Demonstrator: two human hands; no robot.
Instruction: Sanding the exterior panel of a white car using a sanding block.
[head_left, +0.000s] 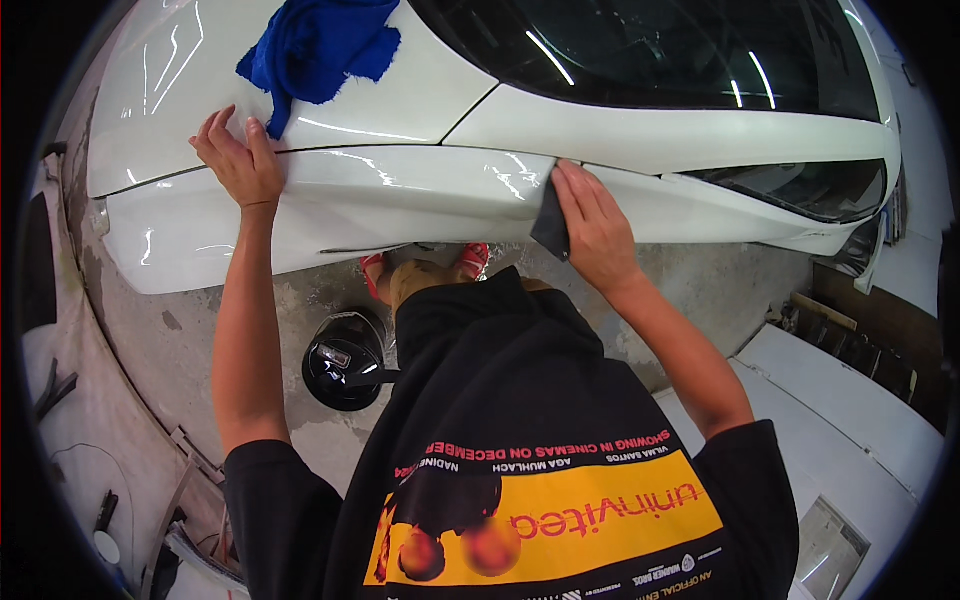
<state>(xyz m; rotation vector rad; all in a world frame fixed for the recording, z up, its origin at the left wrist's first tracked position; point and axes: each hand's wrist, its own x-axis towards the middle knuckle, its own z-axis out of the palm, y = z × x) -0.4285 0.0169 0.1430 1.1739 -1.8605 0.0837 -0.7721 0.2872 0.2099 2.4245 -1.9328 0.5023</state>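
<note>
Pressing evenly should help the right hand (pixel 600 228), curved over a dark sheet (pixel 549 222) near the white fender (pixel 400 185)'s right edge, while the splayed left hand (pixel 240 163) looks empty.

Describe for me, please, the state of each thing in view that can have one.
Left hand: spread, holding nothing, at the car's panel seam.
Right hand: holding the sheet against the car.
Sheet: partly covered by the right hand.
Cloth: bunched up, lying on the car.
Car: glossy, reflecting lights.
Bucket: upright; contents unclear.
Floor: seemingly wet.
</note>
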